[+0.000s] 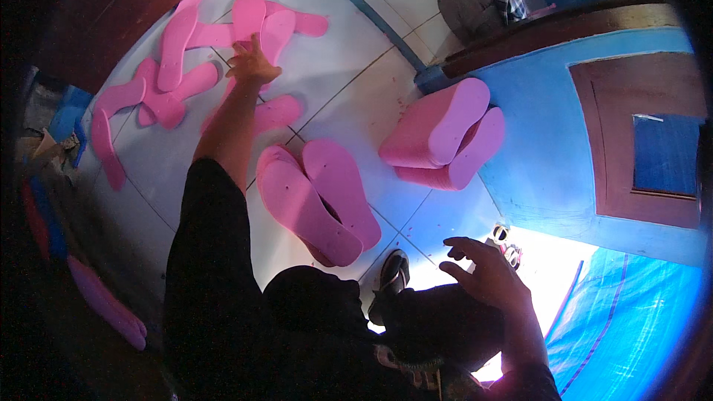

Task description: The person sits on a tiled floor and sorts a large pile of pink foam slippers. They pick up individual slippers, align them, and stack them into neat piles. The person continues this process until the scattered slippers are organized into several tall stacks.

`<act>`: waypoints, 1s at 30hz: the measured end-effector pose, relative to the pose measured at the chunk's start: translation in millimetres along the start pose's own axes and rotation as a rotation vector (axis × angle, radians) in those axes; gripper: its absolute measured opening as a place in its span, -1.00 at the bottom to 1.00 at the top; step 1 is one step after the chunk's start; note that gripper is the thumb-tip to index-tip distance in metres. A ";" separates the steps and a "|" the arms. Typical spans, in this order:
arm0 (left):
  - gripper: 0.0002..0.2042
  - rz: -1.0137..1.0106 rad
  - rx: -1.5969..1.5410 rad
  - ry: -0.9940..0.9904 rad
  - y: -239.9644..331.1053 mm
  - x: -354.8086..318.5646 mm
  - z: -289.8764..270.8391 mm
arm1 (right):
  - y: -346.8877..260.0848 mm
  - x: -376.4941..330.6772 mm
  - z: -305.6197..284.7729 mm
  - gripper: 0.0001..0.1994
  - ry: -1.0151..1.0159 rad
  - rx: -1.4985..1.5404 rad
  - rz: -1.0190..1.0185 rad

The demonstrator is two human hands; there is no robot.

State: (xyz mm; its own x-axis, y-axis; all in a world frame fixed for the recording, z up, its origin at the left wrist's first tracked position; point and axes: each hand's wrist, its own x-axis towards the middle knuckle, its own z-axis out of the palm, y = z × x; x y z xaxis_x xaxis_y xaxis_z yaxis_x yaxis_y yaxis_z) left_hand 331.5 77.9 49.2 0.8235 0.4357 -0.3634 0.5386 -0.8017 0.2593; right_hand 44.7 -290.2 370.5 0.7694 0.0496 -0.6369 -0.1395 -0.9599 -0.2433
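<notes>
My left hand (254, 67) reaches far forward, fingers spread, over the lower part of a pink flip-flop sole (249, 13). It seems to touch the sole; whether it grips is not shown, as the fingers lie apart. Another pink sole (278, 30) overlaps on the right, and several more lie loosely scattered to the left. Close to my body stand two neat stacks of soles (319, 200), side by side. My right hand (492, 276) is raised above my lap, fingers loosely bent and apart, with nothing in it.
Another double stack of pink soles (445, 130) leans by the blue wall (535, 148) at the right. A dark bag (471, 7) lies beyond the threshold strip (364, 11). Sandals (505, 245) and a blue tarp (631, 319) are at the lower right. More soles (108, 301) lie at the left.
</notes>
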 end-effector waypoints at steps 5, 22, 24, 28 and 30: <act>-0.12 0.125 -0.056 0.098 -21.5 8.1 -3.5 | 18.3 -1.7 0.7 -0.58 0.065 -0.032 0.003; -0.39 0.402 -0.797 0.600 -160.2 -103.1 -173.5 | -0.7 30.6 -3.9 -0.58 -0.033 0.113 -0.612; -0.49 0.370 -1.163 0.385 -146.5 -152.0 -193.0 | -14.3 68.0 4.2 -0.58 0.015 0.065 -0.784; -0.66 0.423 -1.695 0.087 -119.9 -254.6 -218.7 | -112.9 122.4 8.0 -0.62 0.212 0.213 -1.020; -0.61 0.328 -1.609 0.157 -99.8 -288.1 -206.1 | -155.4 114.5 16.1 -0.53 0.172 0.543 -1.012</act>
State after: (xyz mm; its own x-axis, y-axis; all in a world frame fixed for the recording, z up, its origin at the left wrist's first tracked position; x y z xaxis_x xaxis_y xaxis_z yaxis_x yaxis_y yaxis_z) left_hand 77.2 116.7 312.4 0.8873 0.4588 -0.0468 -0.1129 0.3146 0.9425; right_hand 144.4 -131.0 323.7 0.7505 0.6488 0.1256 0.3708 -0.2561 -0.8927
